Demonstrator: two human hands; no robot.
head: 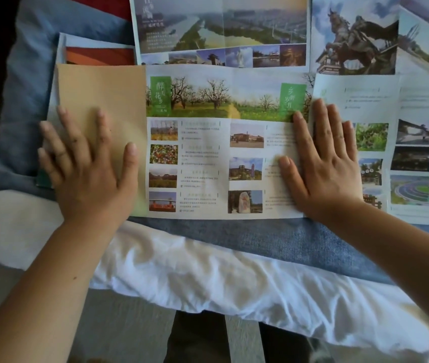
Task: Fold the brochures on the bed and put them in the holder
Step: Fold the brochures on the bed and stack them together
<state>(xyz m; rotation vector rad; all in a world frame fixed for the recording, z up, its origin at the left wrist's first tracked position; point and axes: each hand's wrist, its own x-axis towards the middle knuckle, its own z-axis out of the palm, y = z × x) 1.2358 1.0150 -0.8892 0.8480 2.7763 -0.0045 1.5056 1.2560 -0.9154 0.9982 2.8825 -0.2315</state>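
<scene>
A wide, glossy paper brochure with an orchard photo across its top (208, 158) lies open on the blue woven blanket (260, 239) near the front edge of the bed, above a rumpled white sheet (208, 284). Its left panel is folded inward and shows a plain tan back (103, 87).

The left hand (87, 166) rests flat on that tan panel, its grip apart, with fingers spread and straight, holding nothing. The right hand (326, 163) presses flat on the brochure's right edge, its grip likewise apart. Its straight fingers partly overlap a neighbouring white brochure with small landscape photos (417, 153).

Beyond the top edge lie an unfolded brochure with an aerial river view (221, 27) and another showing a dark horse-and-rider statue (354, 40). A folded brochure with an orange-red cover (98, 55) peeks out past the tan panel at upper left.
</scene>
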